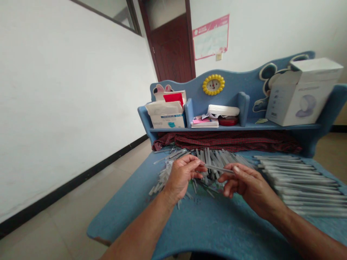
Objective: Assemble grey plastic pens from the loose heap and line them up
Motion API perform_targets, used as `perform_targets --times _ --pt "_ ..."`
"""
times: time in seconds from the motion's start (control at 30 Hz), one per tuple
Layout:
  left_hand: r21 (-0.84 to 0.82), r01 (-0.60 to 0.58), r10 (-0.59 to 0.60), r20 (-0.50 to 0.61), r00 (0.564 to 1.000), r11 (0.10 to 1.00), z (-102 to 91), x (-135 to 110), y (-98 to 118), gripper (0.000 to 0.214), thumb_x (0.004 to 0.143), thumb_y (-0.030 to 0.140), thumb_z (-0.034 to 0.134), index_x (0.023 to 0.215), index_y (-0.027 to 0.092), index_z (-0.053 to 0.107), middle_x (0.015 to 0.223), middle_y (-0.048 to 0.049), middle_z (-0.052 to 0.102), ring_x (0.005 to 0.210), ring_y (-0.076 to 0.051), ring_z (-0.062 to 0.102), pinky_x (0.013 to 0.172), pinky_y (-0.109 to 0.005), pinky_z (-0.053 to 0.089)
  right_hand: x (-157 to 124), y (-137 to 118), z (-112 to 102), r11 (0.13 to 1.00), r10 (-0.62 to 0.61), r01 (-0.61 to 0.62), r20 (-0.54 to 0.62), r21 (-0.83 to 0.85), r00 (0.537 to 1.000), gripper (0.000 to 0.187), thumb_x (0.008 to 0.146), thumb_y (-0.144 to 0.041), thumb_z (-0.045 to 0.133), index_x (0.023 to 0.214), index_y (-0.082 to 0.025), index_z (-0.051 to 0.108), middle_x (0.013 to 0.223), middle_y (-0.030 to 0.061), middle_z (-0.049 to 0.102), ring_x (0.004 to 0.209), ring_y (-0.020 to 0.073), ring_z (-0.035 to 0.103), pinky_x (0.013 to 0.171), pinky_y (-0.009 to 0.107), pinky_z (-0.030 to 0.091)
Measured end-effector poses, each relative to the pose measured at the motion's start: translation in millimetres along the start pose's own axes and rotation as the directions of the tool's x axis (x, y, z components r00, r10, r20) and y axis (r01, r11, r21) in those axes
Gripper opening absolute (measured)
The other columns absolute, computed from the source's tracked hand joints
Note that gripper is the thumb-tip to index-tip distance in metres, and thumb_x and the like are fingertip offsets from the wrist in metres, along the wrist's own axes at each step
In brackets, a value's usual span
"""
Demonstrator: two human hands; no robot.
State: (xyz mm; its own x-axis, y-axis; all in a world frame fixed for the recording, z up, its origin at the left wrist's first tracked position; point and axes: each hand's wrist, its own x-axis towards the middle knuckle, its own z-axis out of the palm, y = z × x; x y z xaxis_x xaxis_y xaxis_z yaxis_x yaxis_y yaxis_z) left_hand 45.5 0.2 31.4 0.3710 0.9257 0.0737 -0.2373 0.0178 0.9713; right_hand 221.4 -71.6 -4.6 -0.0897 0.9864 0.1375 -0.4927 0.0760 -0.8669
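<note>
A thin, translucent, pen-like tube is stretched between my two hands above the desk. My left hand pinches its left end between thumb and fingertips. The right end sits between the thumb and index finger of my right hand, whose other fingers are curled. Behind and under the hands lies a loose heap of similar clear tubes, with some dark thin pieces among them. To the right, many such sticks are laid side by side in a tidy stack. Blur hides their finer detail.
The blue desk has a raised shelf at the back, with a mask box, papers, a red round case and a large white box. A checked cloth lies below the shelf.
</note>
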Motion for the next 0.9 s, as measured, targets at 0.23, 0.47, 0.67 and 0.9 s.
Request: perform_targets --times 0.23,0.47,0.67,0.9 --pt "0.144 0.043 -0.057 0.091 0.994 0.989 7.7 -7 -1 0.025 0.076 0.032 0.058 0.085 0.009 0.063 0.064 -0.0065 0.064 0.046 -0.013 0.060 0.042 -0.020 0.045 0 0 1 0.999 0.015 -0.017 -0.062 -0.041 0.998 0.025 0.078 -0.037 0.060 0.091 -0.015 0.057 0.066 0.0057 0.066 0.045 0.0136 0.058 0.044 0.024 0.042" --pt "-0.002 0.096 -0.094 0.190 0.977 0.995 9.0 -10 2 0.032 0.077 0.037 0.056 0.092 0.009 0.061 0.072 -0.0127 0.067 0.055 -0.019 0.064 0.049 -0.026 0.048 -1 2 4 0.997 0.037 -0.043 -0.090 -0.058 0.995 0.026 0.076 -0.040 0.062 0.082 -0.016 0.055 0.059 0.0024 0.063 0.040 0.0109 0.053 0.038 0.021 0.040" --pt "-0.110 0.138 -0.107 0.252 0.962 0.984 6.0 -10 3 0.026 0.077 0.032 0.058 0.089 0.009 0.063 0.066 -0.0087 0.066 0.047 -0.015 0.061 0.045 -0.025 0.048 -1 5 3 0.998 0.030 -0.035 -0.097 -0.052 0.995 0.022 0.075 -0.037 0.064 0.078 -0.017 0.054 0.058 0.0010 0.062 0.040 0.0101 0.052 0.038 0.020 0.038" --pt "-0.214 0.142 -0.080 0.273 0.959 0.966 -0.6 -7 8 0.013 0.072 0.020 0.063 0.081 0.010 0.065 0.062 -0.0054 0.066 0.043 -0.012 0.058 0.042 -0.022 0.048 -2 3 0 0.999 -0.017 0.015 -0.027 -0.045 1.000 0.025 0.077 -0.039 0.060 0.083 -0.015 0.061 0.062 0.0038 0.064 0.043 0.0120 0.054 0.039 0.023 0.038"
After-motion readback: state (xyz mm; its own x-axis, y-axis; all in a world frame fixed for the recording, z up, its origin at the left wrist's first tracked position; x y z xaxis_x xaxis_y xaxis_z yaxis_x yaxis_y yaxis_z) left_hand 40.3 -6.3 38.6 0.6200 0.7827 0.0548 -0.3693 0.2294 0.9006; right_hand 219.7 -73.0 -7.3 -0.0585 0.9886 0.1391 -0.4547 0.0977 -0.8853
